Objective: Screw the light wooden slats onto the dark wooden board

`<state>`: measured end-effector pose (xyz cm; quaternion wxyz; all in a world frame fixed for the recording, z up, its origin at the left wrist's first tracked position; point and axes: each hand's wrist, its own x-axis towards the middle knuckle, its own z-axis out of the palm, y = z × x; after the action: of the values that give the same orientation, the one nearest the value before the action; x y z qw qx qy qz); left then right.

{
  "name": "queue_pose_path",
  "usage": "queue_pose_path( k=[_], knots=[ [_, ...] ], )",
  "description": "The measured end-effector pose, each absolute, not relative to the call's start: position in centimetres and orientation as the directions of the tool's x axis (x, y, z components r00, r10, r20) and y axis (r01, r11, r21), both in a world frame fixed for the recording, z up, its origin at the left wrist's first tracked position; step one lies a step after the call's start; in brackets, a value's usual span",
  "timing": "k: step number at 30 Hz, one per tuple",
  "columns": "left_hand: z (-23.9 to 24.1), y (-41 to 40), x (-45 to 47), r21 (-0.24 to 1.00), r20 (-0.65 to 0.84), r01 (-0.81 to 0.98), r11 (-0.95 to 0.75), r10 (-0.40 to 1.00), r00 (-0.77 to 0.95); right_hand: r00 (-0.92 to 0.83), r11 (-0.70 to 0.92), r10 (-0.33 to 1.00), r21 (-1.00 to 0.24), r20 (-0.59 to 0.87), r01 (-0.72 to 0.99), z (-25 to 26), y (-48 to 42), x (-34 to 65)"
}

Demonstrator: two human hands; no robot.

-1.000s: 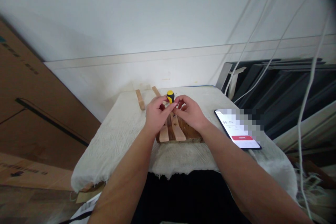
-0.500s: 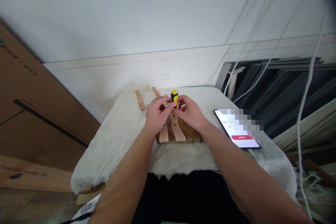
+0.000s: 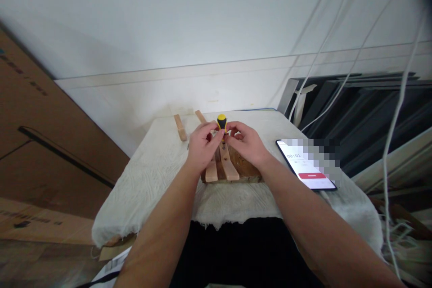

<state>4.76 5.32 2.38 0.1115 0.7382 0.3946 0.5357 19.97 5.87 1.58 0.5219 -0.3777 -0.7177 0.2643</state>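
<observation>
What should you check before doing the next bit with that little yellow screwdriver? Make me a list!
1. Screwdriver stands upright over the slats: ok.
2. Left hand and right hand both pinch its handle: ok.
3. Tip sits in a screw: cannot tell, fingers hide it.
4. Two slats lie flat on the dark block: ok.
5. Block rests fully on the cloth-covered table: ok.
6. Phone and spare slat lie apart from the hands: ok.
</observation>
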Motion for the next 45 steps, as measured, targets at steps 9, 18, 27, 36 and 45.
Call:
queue_pose_path(
  k=[9,18,27,36,45],
  knots=[
    [2.31,5.42,4.82,0.566,0.718,0.495,-0.66,0.689,0.097,-0.158,0.562,0.826,-0.769,0.541,0.305,1.55,5.99,19.89],
    [2.43,5.27,4.87,0.539,0.73,0.51,-0.67,0.674,0.112,-0.183,0.557,0.829,-0.761,0.528,0.332,1.62,6.03,19.93],
    [2.15,5.43,4.8,0.664,0.667,0.427,-0.614,0.745,0.034,-0.175,0.551,0.834,-0.767,0.523,0.328,1.64,5.93,19.89],
    [2.33,5.26,4.79,0.64,0.688,0.459,-0.616,0.726,0.016,-0.191,0.539,0.842,-0.767,0.505,0.348,1.98,5.73,19.96],
    [2.18,5.54,4.9,0.693,0.648,0.431,-0.577,0.761,-0.024,-0.162,0.563,0.824,-0.746,0.544,0.356,1.85,5.84,19.91]
  ],
)
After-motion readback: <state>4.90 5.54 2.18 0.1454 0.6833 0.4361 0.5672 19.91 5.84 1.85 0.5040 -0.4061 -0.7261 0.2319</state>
